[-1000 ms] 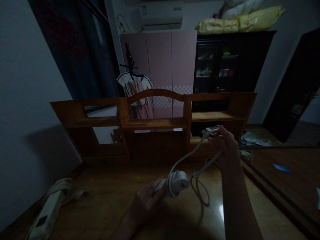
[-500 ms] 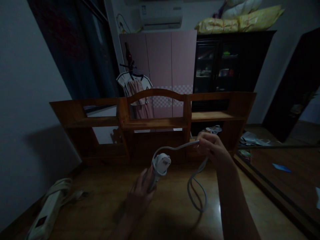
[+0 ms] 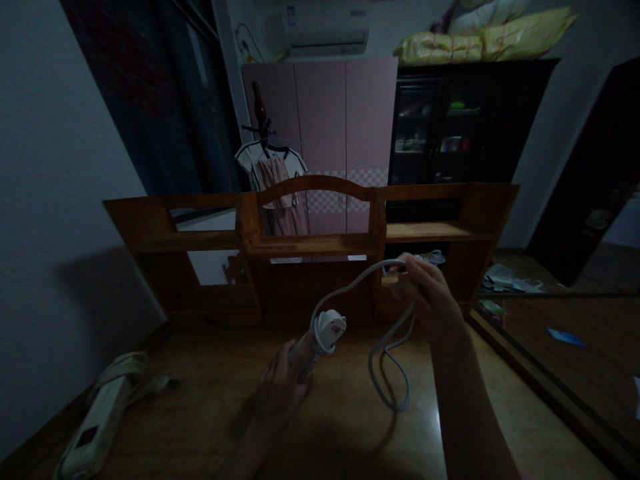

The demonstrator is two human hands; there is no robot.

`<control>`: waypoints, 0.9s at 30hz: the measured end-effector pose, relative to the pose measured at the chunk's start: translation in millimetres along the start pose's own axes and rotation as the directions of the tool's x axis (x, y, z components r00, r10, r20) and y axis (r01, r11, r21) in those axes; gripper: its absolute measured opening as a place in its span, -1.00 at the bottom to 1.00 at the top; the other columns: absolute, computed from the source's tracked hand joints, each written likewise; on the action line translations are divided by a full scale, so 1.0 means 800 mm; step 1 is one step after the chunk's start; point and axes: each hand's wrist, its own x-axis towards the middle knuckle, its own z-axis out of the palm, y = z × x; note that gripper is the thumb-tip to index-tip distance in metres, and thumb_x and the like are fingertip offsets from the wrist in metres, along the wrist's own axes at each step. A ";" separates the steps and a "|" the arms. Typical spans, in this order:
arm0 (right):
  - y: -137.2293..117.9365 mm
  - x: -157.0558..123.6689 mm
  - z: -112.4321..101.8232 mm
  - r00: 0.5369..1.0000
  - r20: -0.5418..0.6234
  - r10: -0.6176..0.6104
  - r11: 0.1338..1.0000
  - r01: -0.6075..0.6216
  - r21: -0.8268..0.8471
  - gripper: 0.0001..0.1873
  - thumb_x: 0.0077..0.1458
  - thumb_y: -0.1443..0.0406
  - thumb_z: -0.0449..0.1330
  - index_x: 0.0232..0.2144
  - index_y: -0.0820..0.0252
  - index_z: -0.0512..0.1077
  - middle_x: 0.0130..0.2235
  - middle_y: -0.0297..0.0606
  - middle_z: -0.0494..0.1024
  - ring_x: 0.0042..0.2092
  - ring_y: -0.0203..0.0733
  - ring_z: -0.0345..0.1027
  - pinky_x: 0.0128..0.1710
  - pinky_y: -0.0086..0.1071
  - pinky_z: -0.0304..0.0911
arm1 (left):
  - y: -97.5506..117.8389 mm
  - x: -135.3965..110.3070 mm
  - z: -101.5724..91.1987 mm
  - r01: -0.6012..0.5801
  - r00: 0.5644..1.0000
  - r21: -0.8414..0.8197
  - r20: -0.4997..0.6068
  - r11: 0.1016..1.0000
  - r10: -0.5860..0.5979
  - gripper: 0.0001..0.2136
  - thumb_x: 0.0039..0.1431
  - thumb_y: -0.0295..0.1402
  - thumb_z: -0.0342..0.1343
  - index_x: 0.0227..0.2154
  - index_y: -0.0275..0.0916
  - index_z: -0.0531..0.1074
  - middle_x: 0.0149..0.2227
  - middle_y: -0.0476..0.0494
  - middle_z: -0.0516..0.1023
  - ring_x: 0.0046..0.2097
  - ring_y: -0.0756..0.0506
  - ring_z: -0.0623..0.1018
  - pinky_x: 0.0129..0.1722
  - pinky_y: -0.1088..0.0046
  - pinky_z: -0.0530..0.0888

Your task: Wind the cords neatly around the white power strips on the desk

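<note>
As the head view shows, the left hand point(image 3: 281, 390) is clamped on a pale body point(image 3: 300, 348) with a plug point(image 3: 331, 327) at its tip, above the bench point(image 3: 200, 413); the right hand point(image 3: 427, 293), well apart, pinches the cord point(image 3: 346, 289) toward the right edge. Some cord already circles the plug end; the rest hangs slack, unwound. A power strip point(image 3: 96, 420) lies along the left edge.

The glossy, wood-toned worktop point(image 3: 200, 420) carries a white power strip point(image 3: 100, 417) at eight o'clock, its cable point(image 3: 125, 365) wound round the far end; a wooden shelf unit point(image 3: 310, 246) stands along twelve o'clock.
</note>
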 end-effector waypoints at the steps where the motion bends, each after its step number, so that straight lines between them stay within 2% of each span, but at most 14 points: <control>1: -0.001 0.001 -0.001 0.999 -0.034 -0.015 1.000 0.016 0.021 -0.74 0.21 0.16 0.08 -0.36 0.18 0.47 -0.80 -0.60 -0.07 -0.72 -0.45 -0.33 -0.64 -0.48 -0.11 | 0.001 0.000 -0.001 0.010 1.000 -0.001 -0.004 1.000 -0.010 -0.25 0.06 -0.43 0.15 0.29 0.00 -0.05 0.04 -0.16 0.37 -0.14 -0.16 0.52 -0.22 0.36 0.47; 4: -0.005 0.001 -0.007 0.986 -0.163 -0.036 0.995 0.050 0.087 -0.71 0.20 0.10 0.07 -0.37 0.13 0.48 -0.79 -0.59 -0.13 -0.70 -0.41 -0.38 -0.65 -0.48 -0.05 | 0.005 0.003 -0.004 0.046 0.998 -0.030 0.034 0.999 -0.045 -0.25 0.09 -0.39 0.12 0.31 -0.05 -0.11 0.03 -0.18 0.39 -0.17 -0.16 0.54 -0.26 0.37 0.48; 8: -0.014 0.000 -0.019 0.962 -0.269 -0.050 0.985 0.092 0.147 -0.67 0.22 0.06 0.05 -0.37 0.12 0.48 -0.78 -0.58 -0.16 -0.69 -0.38 -0.40 -0.65 -0.49 0.00 | 0.007 0.006 -0.004 0.212 0.977 -0.071 0.025 0.975 -0.210 -0.28 0.13 -0.31 0.11 0.30 -0.04 -0.11 0.13 -0.30 0.33 -0.15 -0.22 0.56 -0.28 0.31 0.50; 11: -0.012 0.004 -0.034 0.958 -0.287 -0.009 0.988 0.053 0.146 -0.70 0.20 0.08 0.09 -0.33 0.15 0.48 -0.77 -0.59 -0.13 -0.70 -0.40 -0.38 -0.68 -0.50 -0.02 | 0.002 0.009 -0.001 0.244 0.967 -0.228 -0.017 0.942 -0.255 -0.22 0.11 -0.34 0.13 0.31 -0.04 -0.17 0.21 -0.29 0.26 0.03 -0.26 0.48 -0.15 0.24 0.49; 14: 0.000 0.013 -0.050 0.959 -0.255 0.124 0.979 -0.076 0.191 -0.74 0.14 0.11 0.16 -0.33 0.20 0.47 -0.76 -0.60 -0.10 -0.71 -0.43 -0.35 -0.74 -0.52 -0.10 | 0.000 0.013 -0.002 0.215 0.970 -0.358 -0.032 0.909 -0.243 -0.22 0.10 -0.40 0.12 0.31 -0.02 -0.17 0.24 -0.23 0.21 0.15 -0.25 0.38 -0.02 0.18 0.44; 17: 0.017 0.020 -0.060 0.952 -0.196 0.233 0.946 -0.176 0.270 -0.76 0.08 0.14 0.22 -0.36 0.23 0.44 -0.73 -0.60 -0.03 -0.72 -0.47 -0.30 -0.77 -0.55 -0.10 | 0.002 0.013 -0.003 0.208 0.969 -0.370 -0.047 0.905 -0.242 -0.25 0.11 -0.39 0.12 0.30 0.00 -0.13 0.23 -0.21 0.23 0.17 -0.27 0.35 -0.01 0.15 0.44; 20: 0.029 0.025 -0.060 0.937 -0.231 0.263 0.936 -0.190 0.296 -0.78 0.03 0.17 0.26 -0.38 0.23 0.44 -0.70 -0.56 0.10 -0.72 -0.48 -0.14 -0.77 -0.57 -0.03 | 0.005 0.007 0.000 0.199 0.976 -0.322 -0.015 0.925 -0.216 -0.23 0.09 -0.38 0.14 0.30 0.03 -0.13 0.20 -0.21 0.27 0.16 -0.28 0.37 -0.05 0.19 0.46; 24: 0.038 0.029 -0.057 0.923 -0.349 0.163 0.968 -0.080 0.239 -0.79 -0.03 0.21 0.30 -0.38 0.23 0.44 -0.60 -0.46 0.31 -0.63 -0.45 0.14 -0.74 -0.61 0.07 | 0.003 -0.002 0.006 0.182 0.983 -0.205 0.031 0.962 -0.180 -0.25 0.09 -0.31 0.16 0.29 0.06 -0.10 0.16 -0.23 0.27 -0.05 -0.24 0.53 -0.19 0.26 0.50; 27: 0.041 0.029 -0.059 0.875 -0.484 -0.004 0.992 0.065 0.110 -0.76 -0.04 0.19 0.31 -0.37 0.21 0.39 -0.54 -0.42 0.41 -0.57 -0.41 0.28 -0.66 -0.58 0.19 | 0.000 -0.004 0.006 0.060 0.998 -0.215 0.039 0.975 -0.053 -0.25 0.09 -0.32 0.14 0.29 0.06 -0.10 0.12 -0.20 0.28 -0.10 -0.18 0.53 -0.21 0.32 0.50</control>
